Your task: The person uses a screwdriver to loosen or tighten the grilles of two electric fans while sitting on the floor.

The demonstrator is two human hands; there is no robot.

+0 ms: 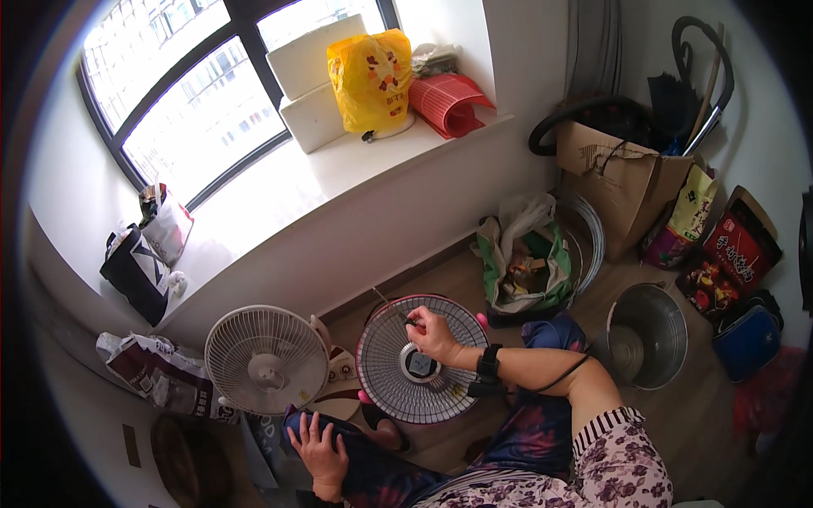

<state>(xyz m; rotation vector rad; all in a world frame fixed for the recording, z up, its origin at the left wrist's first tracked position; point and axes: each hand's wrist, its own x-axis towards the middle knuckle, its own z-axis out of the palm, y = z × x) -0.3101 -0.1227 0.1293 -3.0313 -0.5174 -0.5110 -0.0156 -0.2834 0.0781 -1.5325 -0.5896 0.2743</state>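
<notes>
My right hand (434,336) is closed in a pinch over a round, pink-rimmed heater (453,381) with a dark wire grille. Between its fingers is a thin tool with a dark grip, which looks like a screwdriver (391,300); its slim shaft points up and left past the heater's far rim. At the heater's middle sits a pale hub with a dark square plate (419,363). My left hand (320,449) lies open on my left knee, fingers spread, holding nothing. Beside the heater, to the left, stands a white fan (267,360) with a round guard.
A metal bucket (648,334), a green-and-white bag (525,271) of small things and a cardboard box (618,182) stand on the right. Coiled wire (593,241) lies between bag and box. The windowsill (254,203) holds a yellow bag (370,80) and a red rolled mat (449,102).
</notes>
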